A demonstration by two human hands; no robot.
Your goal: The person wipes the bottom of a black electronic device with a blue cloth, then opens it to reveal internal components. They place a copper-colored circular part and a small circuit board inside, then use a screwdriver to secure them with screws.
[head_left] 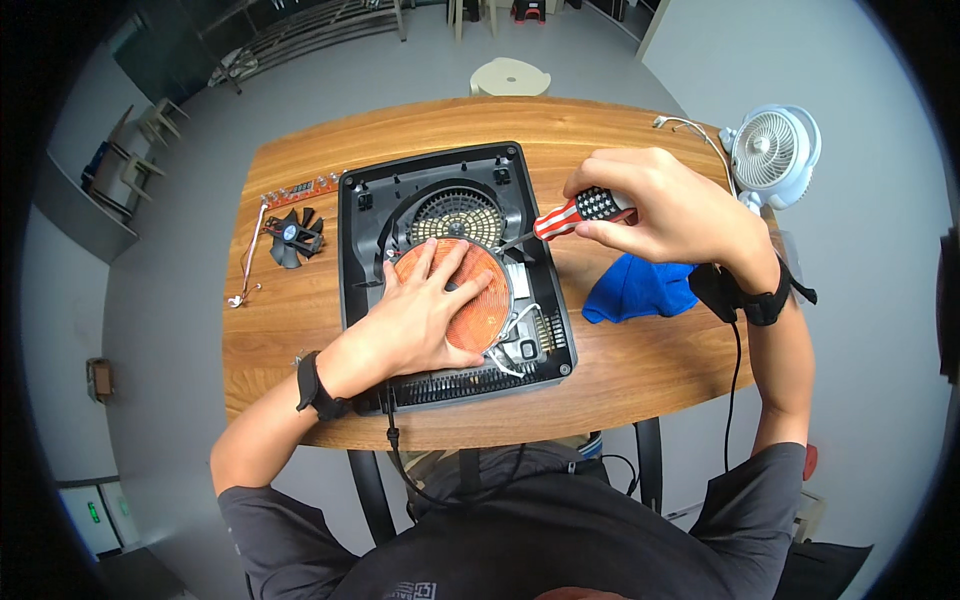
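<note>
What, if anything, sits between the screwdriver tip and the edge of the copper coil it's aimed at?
Nothing visible. The screwdriver, held in the right hand, runs its shaft over the open black housing straight to the upper right rim of the copper coil. The left hand lies flat on the coil, left of the tip.

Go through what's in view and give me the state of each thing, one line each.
Cooker housing: opened, insides exposed.
Copper coil disc: flat, pressed under the left hand.
Screwdriver: gripped in the right hand, tip down at the disc's edge.
Small black fan: out, lying loose on the table.
Blue cloth: crumpled.
Desk fan: upright.
</note>
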